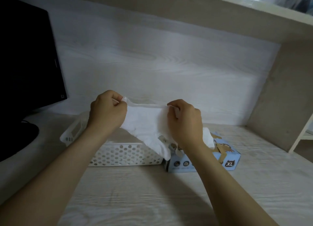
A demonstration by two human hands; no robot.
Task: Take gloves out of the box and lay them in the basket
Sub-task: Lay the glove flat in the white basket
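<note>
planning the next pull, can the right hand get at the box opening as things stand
Probably not yet: the right hand is above the box with nothing between, but it pinches the glove stretched to the left hand, so it would need to let go first.

Monitor (25, 56) crowds the left; shelf upright (279, 98) walls the right.
</note>
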